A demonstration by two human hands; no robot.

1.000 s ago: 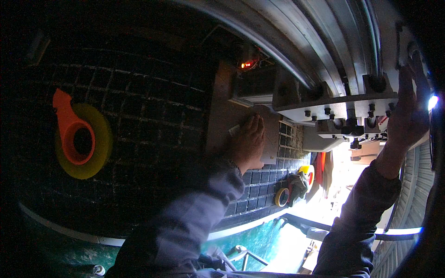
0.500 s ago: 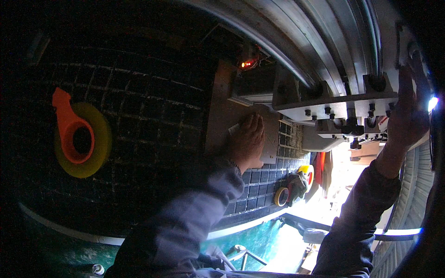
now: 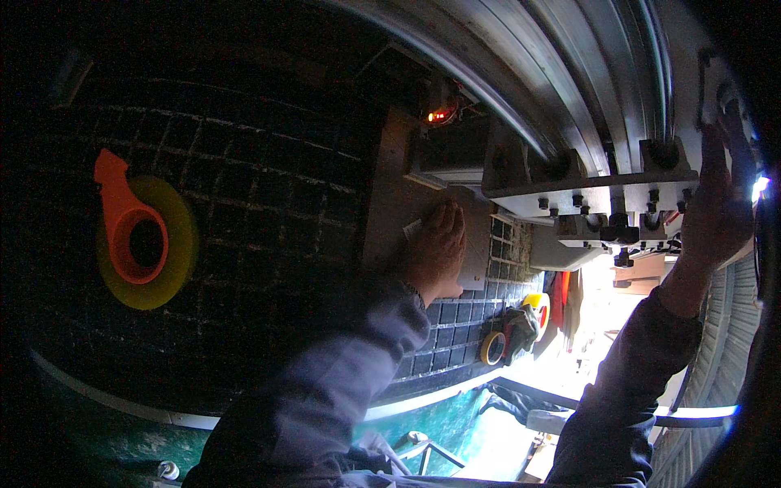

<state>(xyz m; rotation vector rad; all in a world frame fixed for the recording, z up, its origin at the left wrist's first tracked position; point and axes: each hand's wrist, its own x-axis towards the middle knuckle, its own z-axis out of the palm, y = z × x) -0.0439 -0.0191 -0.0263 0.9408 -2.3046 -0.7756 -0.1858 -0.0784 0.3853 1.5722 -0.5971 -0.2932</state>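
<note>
My left hand (image 3: 439, 252) lies palm down, fingers stretched out close together, on a flat grey-brown panel (image 3: 386, 203). A small pale strip (image 3: 412, 228) shows beside its fingers. At the right rim, my right hand (image 3: 720, 187) is raised against the side of a metal machine frame (image 3: 586, 191) with thick round rods and black bolts. Its fingers reach up toward a dark rounded part (image 3: 726, 96); shadow hides whether they grip it.
On the dark gridded table (image 3: 268, 220), an orange tape dispenser (image 3: 119, 211) lies over a yellowish tape roll (image 3: 175, 276). Two smaller rolls, one tan (image 3: 493, 348) and one yellow (image 3: 537, 307), flank a dark crumpled cloth (image 3: 521, 332). Red lights (image 3: 439, 116) glow behind the panel.
Both hands keep their places. The whole view has shifted very slightly; nothing has been taken up or let go.
</note>
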